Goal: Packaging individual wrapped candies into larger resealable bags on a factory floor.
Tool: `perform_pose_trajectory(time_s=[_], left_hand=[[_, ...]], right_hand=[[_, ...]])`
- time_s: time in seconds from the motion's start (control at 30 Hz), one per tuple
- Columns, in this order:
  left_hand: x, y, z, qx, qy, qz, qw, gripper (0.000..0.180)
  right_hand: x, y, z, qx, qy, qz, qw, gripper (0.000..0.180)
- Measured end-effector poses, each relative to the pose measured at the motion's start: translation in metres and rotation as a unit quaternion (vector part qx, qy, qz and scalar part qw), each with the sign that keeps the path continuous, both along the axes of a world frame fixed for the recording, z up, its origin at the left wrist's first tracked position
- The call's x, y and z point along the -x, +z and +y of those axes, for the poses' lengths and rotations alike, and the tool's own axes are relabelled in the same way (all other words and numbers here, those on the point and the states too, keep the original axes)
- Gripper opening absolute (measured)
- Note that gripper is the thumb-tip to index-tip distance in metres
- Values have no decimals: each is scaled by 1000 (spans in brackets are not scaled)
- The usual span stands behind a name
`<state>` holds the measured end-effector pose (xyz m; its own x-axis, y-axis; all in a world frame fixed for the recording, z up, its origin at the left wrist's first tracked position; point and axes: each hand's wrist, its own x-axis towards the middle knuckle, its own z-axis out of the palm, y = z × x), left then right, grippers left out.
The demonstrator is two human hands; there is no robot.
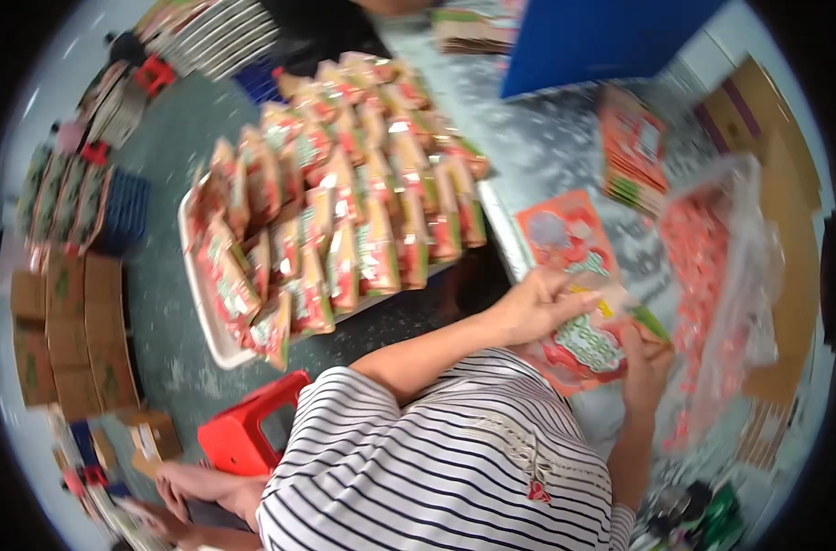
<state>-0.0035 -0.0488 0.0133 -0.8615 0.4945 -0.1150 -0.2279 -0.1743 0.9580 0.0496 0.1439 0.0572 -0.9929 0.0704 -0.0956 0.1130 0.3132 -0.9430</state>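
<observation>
Between my two hands is a red and green printed pouch (588, 344), tilted over the worktable's near edge. My left hand (548, 308) pinches its upper left side with thumb and fingers. Closed on the pouch's right end, by the green corner, is my right hand (647, 360). Just beyond them a flat orange-red packet (565, 225) lies on the table. To the right sits a clear plastic bag (757, 248) full of small red pieces. A stack of flat pouches (631, 138) lies farther back.
At the left a white tray (207, 317) is crowded with filled pouches standing in rows. A blue panel (601, 46) rises at the back of the worktable (491, 119). Cardboard (776, 184) borders the right. A red stool (243, 427) and stacked cartons (73, 331) stand left.
</observation>
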Motion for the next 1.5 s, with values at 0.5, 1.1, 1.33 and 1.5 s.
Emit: perform_pose_trajectory(time_s=[0.5, 1.1, 1.33, 1.5], left_hand=[[-44, -11, -167, 34, 322, 136, 936, 32], [-56, -121, -309, 683, 398, 169, 589, 14], [-69, -78, -327, 605, 504, 182, 589, 14], [-75, -65, -333, 539, 544, 174, 619, 13]], right_hand=[[57, 20, -142, -92, 298, 86, 946, 15], [88, -17, -206, 301, 126, -107, 939, 21], [87, -44, -259, 311, 169, -130, 926, 19], [73, -71, -316, 49, 368, -156, 915, 31]])
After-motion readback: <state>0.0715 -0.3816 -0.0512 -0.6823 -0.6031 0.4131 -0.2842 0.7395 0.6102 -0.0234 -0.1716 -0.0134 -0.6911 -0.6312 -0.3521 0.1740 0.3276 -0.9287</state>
